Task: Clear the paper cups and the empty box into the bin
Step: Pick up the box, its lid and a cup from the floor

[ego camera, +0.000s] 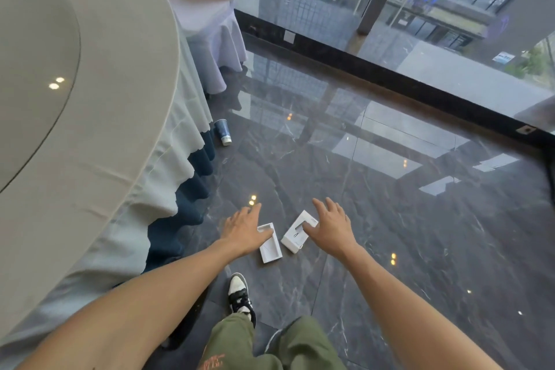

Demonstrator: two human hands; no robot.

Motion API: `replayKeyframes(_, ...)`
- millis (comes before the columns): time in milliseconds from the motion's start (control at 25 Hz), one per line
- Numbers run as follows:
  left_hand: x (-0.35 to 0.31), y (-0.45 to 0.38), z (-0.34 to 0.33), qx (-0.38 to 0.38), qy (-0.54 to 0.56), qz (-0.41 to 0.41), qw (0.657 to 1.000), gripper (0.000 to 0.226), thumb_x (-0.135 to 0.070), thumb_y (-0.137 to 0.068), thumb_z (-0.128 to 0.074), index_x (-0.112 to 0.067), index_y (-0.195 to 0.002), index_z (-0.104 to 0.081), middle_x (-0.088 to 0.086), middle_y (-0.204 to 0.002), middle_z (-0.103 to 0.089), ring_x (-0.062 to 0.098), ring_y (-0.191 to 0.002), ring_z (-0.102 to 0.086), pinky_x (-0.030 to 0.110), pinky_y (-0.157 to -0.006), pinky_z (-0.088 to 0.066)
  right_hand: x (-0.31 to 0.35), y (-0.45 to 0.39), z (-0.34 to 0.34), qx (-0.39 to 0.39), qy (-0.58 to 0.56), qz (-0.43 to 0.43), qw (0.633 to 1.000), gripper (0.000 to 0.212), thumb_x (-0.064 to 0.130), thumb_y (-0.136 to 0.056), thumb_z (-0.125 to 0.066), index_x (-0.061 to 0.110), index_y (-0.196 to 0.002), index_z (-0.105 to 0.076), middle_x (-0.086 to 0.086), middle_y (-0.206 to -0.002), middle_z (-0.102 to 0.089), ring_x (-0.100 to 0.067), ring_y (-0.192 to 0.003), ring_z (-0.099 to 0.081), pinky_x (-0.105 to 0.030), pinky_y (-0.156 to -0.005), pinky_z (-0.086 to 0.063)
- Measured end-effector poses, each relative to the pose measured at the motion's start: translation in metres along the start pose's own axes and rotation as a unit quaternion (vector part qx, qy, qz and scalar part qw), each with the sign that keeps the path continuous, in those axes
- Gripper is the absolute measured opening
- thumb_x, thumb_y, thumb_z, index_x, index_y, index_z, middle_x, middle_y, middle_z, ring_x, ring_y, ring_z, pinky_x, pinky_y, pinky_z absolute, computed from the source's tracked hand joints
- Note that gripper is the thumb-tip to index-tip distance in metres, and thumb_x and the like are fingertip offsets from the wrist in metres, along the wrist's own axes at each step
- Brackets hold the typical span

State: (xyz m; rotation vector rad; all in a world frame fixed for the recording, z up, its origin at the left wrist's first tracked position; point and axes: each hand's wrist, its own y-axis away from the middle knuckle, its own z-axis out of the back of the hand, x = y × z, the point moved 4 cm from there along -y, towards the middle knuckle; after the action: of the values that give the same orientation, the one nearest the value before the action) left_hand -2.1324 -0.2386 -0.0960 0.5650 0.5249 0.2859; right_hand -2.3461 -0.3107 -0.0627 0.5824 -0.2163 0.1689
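Both open hands, left [244, 230] and right [332, 227], reach flat white box halves [270, 246] on glossy marble floor [390, 234], seemingly gripping nothing.

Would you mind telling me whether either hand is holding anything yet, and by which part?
Nothing is held yet. The left hand reaches over the box tray and the right hand over the box lid, both lying on the floor.

A banquet hall — round clothed table [99, 135], a draped chair [207, 24], polished marble floor [375, 219], street-facing glass wall [420, 9].
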Motion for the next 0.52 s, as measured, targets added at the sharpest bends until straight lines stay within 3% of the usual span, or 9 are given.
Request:
replayKeyframes(280,-0.021,-0.047,-0.015,0.000,-0.016,0.015,1.000,0.088,-0.062,-0.097,-0.054,-0.021,-0.167,-0.021,0.016,-0.172,-0.024,0.033,-0.159,-0.020,0.050,-0.126,-0.019,-0.038,-0.054,0.008,-0.030,-0.021,-0.013,0.999,0.075,0.052,-0.096,-0.058,0.025,-0.159,-0.027,-0.016,-0.169,-0.015,-0.038,-0.154,-0.016,-0.048,-0.123,-0.023)
replayKeyframes(520,-0.023,-0.099,-0.045,0.008,0.025,0.112,0.993,0.092,-0.063,-0.094,-0.057,-0.025,-0.168,-0.017,0.017,-0.173,-0.020,0.033,-0.160,-0.018,0.051,-0.127,-0.020,-0.082,-0.135,-0.015,0.046,-0.095,-0.038,0.994,0.087,0.055,-0.092,-0.063,0.028,-0.161,-0.019,-0.011,-0.172,0.000,-0.037,-0.158,-0.002,-0.059,-0.124,-0.018)
